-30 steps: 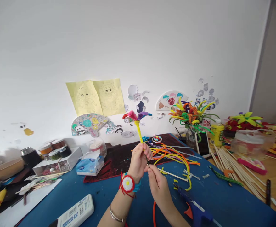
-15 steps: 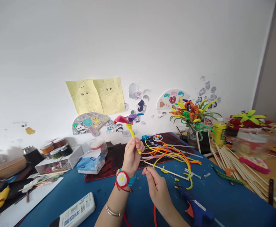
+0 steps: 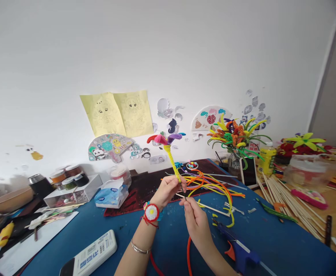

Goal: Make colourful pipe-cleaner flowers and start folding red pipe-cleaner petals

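A pipe-cleaner flower with pink, red and purple petals is held up in front of me, leaning a little to the left. Yellow pipe cleaner wraps the upper part of its stem; the lower part is thin and dark. My left hand is closed round the stem near the bottom of the yellow wrap. Below it, the fingertips of my right hand pinch the dark lower stem. On my left wrist are a bracelet with a white crocheted flower and a metal bangle.
Loose orange, yellow and purple pipe cleaners lie behind my hands. A blue glue gun rests at the right, near wooden sticks. At the left are a tissue pack and a white bottle. A vase holds more flowers.
The flower and both hands have moved slightly right. My left hand sits lower on the stem, so more of the yellow wrap shows above it. The flower tilts more to the left.
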Demonstrator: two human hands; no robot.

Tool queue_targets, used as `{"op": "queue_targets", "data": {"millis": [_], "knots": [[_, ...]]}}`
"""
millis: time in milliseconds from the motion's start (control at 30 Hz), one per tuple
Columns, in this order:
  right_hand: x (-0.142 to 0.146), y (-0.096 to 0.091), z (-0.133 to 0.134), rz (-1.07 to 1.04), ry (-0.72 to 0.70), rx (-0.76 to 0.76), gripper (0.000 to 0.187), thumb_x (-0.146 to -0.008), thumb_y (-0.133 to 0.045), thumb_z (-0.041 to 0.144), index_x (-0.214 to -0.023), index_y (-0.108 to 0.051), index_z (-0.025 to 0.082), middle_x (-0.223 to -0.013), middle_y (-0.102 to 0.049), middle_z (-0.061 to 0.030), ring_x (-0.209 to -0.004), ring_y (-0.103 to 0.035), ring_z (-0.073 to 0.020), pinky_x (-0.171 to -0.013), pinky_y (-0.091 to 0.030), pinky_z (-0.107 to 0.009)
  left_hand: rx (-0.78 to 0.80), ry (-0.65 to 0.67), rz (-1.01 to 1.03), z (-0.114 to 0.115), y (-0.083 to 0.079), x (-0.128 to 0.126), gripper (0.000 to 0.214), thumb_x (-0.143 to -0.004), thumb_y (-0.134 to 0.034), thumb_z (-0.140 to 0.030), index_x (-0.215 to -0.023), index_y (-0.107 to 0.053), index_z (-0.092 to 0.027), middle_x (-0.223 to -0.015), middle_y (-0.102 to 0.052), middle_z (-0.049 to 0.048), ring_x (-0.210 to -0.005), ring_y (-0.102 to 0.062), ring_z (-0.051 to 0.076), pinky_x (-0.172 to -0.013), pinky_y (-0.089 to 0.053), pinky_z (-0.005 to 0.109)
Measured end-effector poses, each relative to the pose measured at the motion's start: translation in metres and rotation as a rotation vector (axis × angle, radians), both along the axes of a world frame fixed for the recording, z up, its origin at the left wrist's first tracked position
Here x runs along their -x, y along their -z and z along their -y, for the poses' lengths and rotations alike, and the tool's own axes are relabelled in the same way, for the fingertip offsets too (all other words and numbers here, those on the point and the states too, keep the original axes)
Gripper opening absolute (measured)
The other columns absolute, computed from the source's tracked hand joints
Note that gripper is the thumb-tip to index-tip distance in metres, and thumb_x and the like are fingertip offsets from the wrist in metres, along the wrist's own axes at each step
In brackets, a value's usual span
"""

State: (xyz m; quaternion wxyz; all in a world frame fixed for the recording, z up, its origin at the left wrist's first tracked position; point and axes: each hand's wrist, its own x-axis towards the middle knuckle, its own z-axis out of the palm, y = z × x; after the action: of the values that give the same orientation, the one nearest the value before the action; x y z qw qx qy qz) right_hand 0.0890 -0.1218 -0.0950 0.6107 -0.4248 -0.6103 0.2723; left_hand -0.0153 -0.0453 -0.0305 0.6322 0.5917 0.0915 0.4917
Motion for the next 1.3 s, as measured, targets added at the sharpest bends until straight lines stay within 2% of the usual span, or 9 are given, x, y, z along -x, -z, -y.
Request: {"op": "queue_targets", "data": {"millis": [233, 433, 600, 800, 933, 1067, 1200, 1300], "knots": [[0.001, 0.002, 0.000, -0.008, -0.010, 0.005, 0.032, -0.092, -0.034, 0.040, -0.090, -0.057, 0.017, -0.057, -0.043, 0.0034, -0.048, -0.043, -0.0124, -0.048, -0.031, -0.024, 0.043, 0.058, 0.107, 0.000, 0.013, -0.011, 0.032, -0.071, -0.070, -0.043, -0.070, -0.063, -0.012, -0.062, -0.047, 0.0008, -0.058, -0.047, 0.012, -0.059, -0.036, 0.028], [0.001, 0.000, -0.001, 0.028, 0.010, -0.039, 0.031, -0.093, -0.033, 0.038, -0.087, -0.055, 0.017, -0.058, -0.043, 0.0036, -0.048, -0.041, -0.0117, -0.049, -0.032, -0.023, 0.085, 0.063, 0.189, 0.004, 0.018, -0.021, 0.028, -0.072, -0.069, -0.039, -0.068, -0.060, -0.014, -0.064, -0.043, -0.0003, -0.059, -0.043, 0.010, -0.058, -0.035, 0.026], [0.000, -0.001, 0.000, 0.071, 0.044, -0.056, 0.031, -0.093, -0.032, 0.037, -0.081, -0.054, 0.018, -0.052, -0.037, 0.0054, -0.044, -0.038, -0.0115, -0.046, -0.029, -0.023, 0.101, 0.030, 0.258, 0.011, 0.014, -0.028, 0.022, -0.075, -0.065, -0.035, -0.072, -0.055, -0.016, -0.071, -0.042, -0.0013, -0.058, -0.042, 0.009, -0.056, -0.035, 0.024], [-0.003, 0.002, -0.002, 0.064, 0.124, -0.087, 0.032, -0.093, -0.033, 0.036, -0.090, -0.058, 0.017, -0.057, -0.048, 0.0025, -0.046, -0.045, -0.0127, -0.048, -0.035, -0.023, 0.065, -0.061, 0.106, 0.016, 0.015, -0.032, 0.030, -0.080, -0.059, -0.043, -0.074, -0.054, -0.015, -0.074, -0.049, 0.0020, -0.057, -0.047, 0.010, -0.051, -0.033, 0.024], [-0.004, 0.004, -0.006, 0.066, 0.177, -0.121, 0.032, -0.093, -0.034, 0.035, -0.095, -0.060, 0.016, -0.068, -0.058, -0.0025, -0.056, -0.054, -0.0147, -0.054, -0.040, -0.023, 0.063, -0.126, 0.083, 0.021, 0.015, -0.035, 0.026, -0.085, -0.054, -0.036, -0.072, -0.054, -0.013, -0.067, -0.050, 0.0017, -0.057, -0.046, 0.009, -0.051, -0.031, 0.022], [-0.003, 0.001, -0.007, 0.112, 0.201, -0.134, 0.031, -0.093, -0.033, 0.033, -0.087, -0.059, 0.016, -0.067, -0.061, -0.0036, -0.056, -0.056, -0.0152, -0.053, -0.040, -0.022, 0.083, -0.212, 0.132, 0.027, 0.009, -0.039, 0.023, -0.086, -0.053, -0.032, -0.073, -0.053, -0.013, -0.066, -0.049, 0.0000, -0.056, -0.045, 0.008, -0.054, -0.032, 0.021], [-0.002, -0.004, -0.005, 0.148, 0.231, -0.159, 0.029, -0.093, -0.033, 0.031, -0.085, -0.057, 0.017, -0.062, -0.060, -0.0027, -0.051, -0.055, -0.0147, -0.049, -0.038, -0.022, 0.150, -0.190, 0.196, 0.031, 0.002, -0.042, 0.022, -0.084, -0.055, -0.031, -0.073, -0.052, -0.014, -0.063, -0.045, -0.0023, -0.051, -0.040, 0.005, -0.050, -0.030, 0.019], [0.000, -0.006, -0.004, 0.170, 0.250, -0.165, 0.030, -0.093, -0.032, 0.030, -0.083, -0.057, 0.018, -0.058, -0.059, -0.0018, -0.047, -0.053, -0.0144, -0.046, -0.035, -0.023, 0.173, -0.164, 0.216, 0.031, -0.002, -0.042, 0.023, -0.084, -0.055, -0.031, -0.071, -0.050, -0.013, -0.058, -0.040, -0.0048, -0.043, -0.027, 0.002, -0.043, -0.024, 0.017]]}}
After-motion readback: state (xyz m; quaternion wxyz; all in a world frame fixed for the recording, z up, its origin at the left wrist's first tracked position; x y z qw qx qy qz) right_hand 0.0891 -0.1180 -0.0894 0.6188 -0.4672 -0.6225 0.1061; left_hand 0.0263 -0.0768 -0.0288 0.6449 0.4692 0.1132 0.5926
